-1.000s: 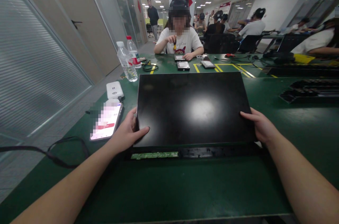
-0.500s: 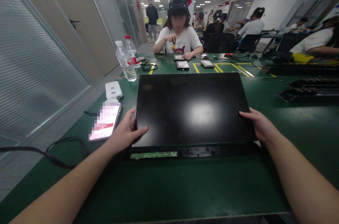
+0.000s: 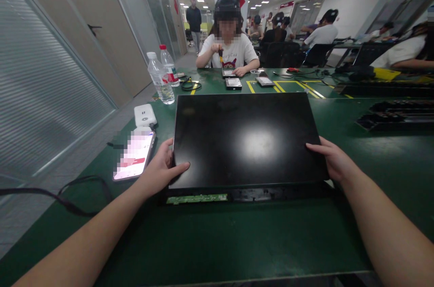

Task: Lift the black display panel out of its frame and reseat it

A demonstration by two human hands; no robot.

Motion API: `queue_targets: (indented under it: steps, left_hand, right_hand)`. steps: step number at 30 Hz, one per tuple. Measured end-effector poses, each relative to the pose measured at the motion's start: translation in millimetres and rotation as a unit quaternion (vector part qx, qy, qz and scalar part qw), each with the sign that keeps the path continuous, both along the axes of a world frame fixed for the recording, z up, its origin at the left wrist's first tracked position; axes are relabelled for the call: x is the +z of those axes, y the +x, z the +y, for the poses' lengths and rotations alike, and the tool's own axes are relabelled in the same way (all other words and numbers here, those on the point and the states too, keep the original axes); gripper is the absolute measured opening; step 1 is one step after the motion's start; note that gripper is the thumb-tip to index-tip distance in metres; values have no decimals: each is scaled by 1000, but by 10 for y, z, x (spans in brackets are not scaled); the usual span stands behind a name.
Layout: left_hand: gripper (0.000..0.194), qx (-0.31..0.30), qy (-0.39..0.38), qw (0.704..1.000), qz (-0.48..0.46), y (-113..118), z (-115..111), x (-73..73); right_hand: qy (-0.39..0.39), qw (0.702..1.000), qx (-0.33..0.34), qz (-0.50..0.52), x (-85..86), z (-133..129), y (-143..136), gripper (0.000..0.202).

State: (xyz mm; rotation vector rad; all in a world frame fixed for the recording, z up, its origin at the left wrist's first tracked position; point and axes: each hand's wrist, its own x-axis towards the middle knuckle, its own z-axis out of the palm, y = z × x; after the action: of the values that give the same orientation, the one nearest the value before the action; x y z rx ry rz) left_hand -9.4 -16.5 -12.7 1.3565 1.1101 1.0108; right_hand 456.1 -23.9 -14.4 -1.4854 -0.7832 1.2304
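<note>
Between my hands is a dark, glossy LCD panel [image 3: 220, 138], tilted with its screen face toward me. My left hand [image 3: 167, 165] grips its left edge, thumb on the front and the other fingers partly hidden behind. At the right edge my right hand [image 3: 334, 160] holds the panel the same way, thumb over the front. Below the panel's lower edge shows a black frame strip [image 3: 271, 195] with a green circuit board [image 3: 196, 199] at its left part. What lies behind the panel is hidden.
Left of the panel lie a lit phone [image 3: 134, 156] and a white power bank [image 3: 145, 115]. Water bottles [image 3: 161, 79] stand farther back. Across the green table [image 3: 237, 242] a person holds a screwdriver over a hard drive. Black strips [image 3: 396, 115] lie at right.
My hands and the panel stay almost still. Across the table, the person's hand with the screwdriver has shifted slightly.
</note>
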Motion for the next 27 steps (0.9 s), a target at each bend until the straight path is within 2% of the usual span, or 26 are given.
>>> queue_targets:
  steps: [9, 19, 27]
  left_hand:
    - [81, -1, -4, 1000, 15, -13, -17, 6]
    - [80, -5, -5, 1000, 21, -29, -10, -13]
    - [83, -7, -15, 999, 31, -38, -9, -8]
  right_hand:
    - [119, 990, 31, -76, 2, -5, -9, 49]
    - [66, 995, 18, -76, -98, 40, 50, 46]
    - [60, 995, 14, -78, -90, 47, 11, 48]
